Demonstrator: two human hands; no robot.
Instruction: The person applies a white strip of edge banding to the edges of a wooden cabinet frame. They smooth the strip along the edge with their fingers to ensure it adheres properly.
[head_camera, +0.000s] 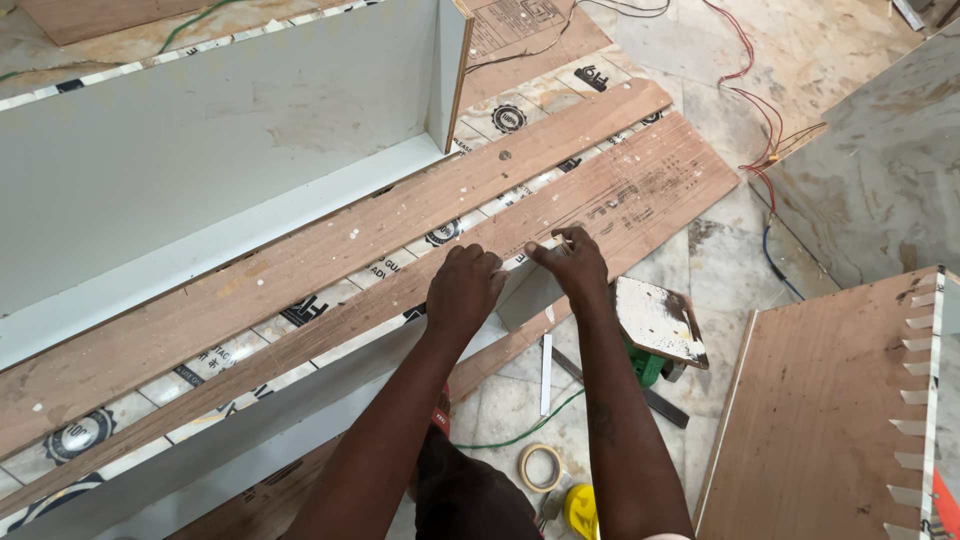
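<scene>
My left hand (463, 290) rests fingers-down on the near edge of a long plywood strip (640, 190) that runs diagonally across the view. My right hand (572, 262) pinches a small pale thing, perhaps a pencil or a bit of edge tape, at the same edge; I cannot tell which. A second plywood strip (300, 250) lies parallel behind it, with a printed laminate sheet (440, 235) showing between the two. A grey-white panel (300, 420) hangs below the near strip.
A white cabinet box (200, 160) stands behind the strips. On the marble floor lie a tape roll (541, 467), a yellow object (580, 508), a paint-stained board (657, 320), red wires (760, 110) and plywood panels (820, 400) at right.
</scene>
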